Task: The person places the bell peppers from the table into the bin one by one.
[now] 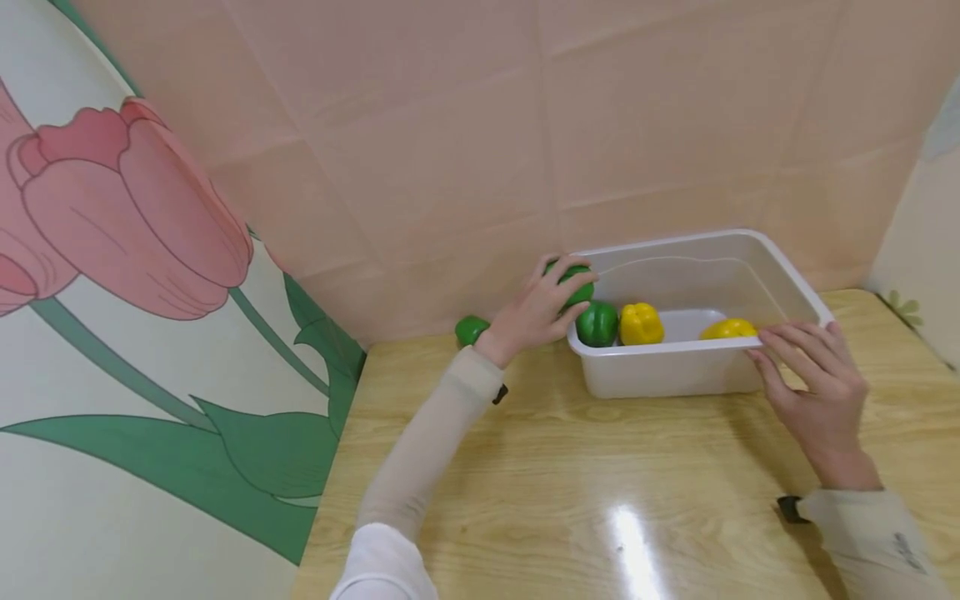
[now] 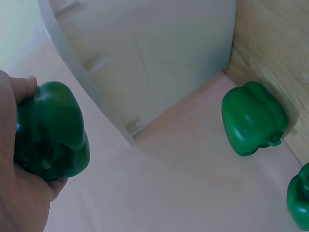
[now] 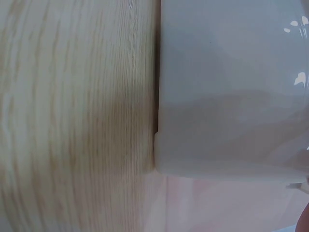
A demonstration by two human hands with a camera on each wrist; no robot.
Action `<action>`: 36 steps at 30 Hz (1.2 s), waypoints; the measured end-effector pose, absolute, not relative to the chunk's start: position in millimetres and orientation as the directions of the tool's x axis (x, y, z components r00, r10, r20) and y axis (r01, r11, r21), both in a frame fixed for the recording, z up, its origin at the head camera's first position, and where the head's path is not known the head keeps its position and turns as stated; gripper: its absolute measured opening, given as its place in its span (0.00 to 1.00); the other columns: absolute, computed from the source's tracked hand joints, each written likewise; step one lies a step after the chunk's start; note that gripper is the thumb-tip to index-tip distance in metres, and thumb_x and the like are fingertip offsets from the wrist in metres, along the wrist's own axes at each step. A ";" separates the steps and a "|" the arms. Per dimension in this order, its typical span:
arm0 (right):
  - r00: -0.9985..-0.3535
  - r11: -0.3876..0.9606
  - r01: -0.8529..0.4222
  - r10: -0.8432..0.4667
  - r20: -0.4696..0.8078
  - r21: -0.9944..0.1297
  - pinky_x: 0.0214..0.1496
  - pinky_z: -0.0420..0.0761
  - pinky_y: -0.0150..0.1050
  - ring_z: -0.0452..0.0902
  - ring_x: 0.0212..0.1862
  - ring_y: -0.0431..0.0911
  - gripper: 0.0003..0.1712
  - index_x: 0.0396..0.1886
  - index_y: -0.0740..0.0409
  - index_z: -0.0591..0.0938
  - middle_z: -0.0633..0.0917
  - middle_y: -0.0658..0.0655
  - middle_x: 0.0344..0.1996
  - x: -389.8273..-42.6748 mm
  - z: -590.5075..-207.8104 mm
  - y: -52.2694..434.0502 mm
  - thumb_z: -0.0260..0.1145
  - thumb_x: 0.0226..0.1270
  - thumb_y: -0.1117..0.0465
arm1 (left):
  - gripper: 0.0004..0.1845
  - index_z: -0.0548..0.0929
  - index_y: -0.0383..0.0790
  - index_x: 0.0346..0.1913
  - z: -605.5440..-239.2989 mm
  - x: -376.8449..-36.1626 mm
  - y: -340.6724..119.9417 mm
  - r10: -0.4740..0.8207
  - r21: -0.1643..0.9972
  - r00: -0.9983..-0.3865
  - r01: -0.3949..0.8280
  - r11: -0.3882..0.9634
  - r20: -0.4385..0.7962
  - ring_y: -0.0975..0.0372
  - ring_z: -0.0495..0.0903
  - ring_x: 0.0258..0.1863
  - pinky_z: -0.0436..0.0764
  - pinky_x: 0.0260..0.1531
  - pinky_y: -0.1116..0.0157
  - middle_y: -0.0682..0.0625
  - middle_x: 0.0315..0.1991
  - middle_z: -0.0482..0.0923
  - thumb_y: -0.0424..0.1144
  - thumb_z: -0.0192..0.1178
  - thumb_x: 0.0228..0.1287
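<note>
My left hand [image 1: 534, 315] grips a green bell pepper [image 1: 578, 286] over the left rim of a white plastic bin [image 1: 667, 372]. In the left wrist view, fingers and thumb wrap around that pepper, its stem end facing the camera. Inside the bin sit another green bell pepper [image 1: 597, 325] at the left and a yellow bell pepper [image 1: 641, 323] beside it. A second yellow pepper [image 1: 729, 328] lies to the right, partly hidden by the front rim. At the bin's front right corner, my right hand [image 1: 821, 385] holds the rim between thumb and fingers.
Left of the bin, a green pepper [image 1: 470, 330] lies on the wooden table [image 1: 555, 483], partly behind my left wrist. The left wrist view shows two peppers outside the bin, one whole [image 2: 253, 118] and one cut off by the frame. A pinkish cloth [image 1: 420, 167] hangs behind.
</note>
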State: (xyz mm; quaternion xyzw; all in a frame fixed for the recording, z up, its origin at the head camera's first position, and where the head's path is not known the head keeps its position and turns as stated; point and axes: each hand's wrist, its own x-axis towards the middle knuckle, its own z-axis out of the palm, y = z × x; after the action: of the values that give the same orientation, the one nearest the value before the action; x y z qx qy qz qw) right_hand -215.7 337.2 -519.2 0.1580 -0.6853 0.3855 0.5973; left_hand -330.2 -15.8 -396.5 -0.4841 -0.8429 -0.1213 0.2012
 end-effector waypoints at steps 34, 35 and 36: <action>-0.225 0.654 -0.681 0.238 0.945 -0.328 0.72 0.76 0.56 0.88 0.51 0.58 0.15 0.38 0.64 0.95 0.93 0.65 0.40 -214.9 -517.4 336.1 0.82 0.64 0.55 | 0.22 0.80 0.41 0.70 -368.8 -347.8 29.2 0.784 0.017 -0.416 0.887 0.461 0.461 0.53 0.70 0.73 0.54 0.82 0.60 0.44 0.73 0.73 0.45 0.61 0.80; -0.225 0.656 -0.680 0.237 0.945 -0.327 0.72 0.76 0.56 0.88 0.51 0.58 0.15 0.38 0.63 0.95 0.93 0.65 0.40 -214.9 -517.4 336.3 0.82 0.64 0.55 | 0.22 0.81 0.41 0.70 -368.2 -347.6 30.7 0.784 0.021 -0.413 0.889 0.457 0.463 0.53 0.70 0.73 0.53 0.82 0.60 0.44 0.73 0.73 0.44 0.62 0.80; -0.226 0.657 -0.679 0.237 0.945 -0.327 0.72 0.76 0.56 0.88 0.51 0.59 0.15 0.38 0.63 0.95 0.93 0.65 0.40 -214.8 -517.5 336.5 0.81 0.64 0.55 | 0.23 0.81 0.41 0.70 -367.6 -347.5 32.2 0.784 0.026 -0.411 0.892 0.452 0.466 0.53 0.71 0.72 0.54 0.82 0.60 0.44 0.73 0.74 0.44 0.63 0.79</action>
State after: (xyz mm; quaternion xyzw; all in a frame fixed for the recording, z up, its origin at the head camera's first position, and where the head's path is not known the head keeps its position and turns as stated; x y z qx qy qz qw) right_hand -214.8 336.5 -517.5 0.1618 -0.6838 0.3811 0.6008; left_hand -347.5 32.2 -367.6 -0.5053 -0.8288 -0.1362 0.1981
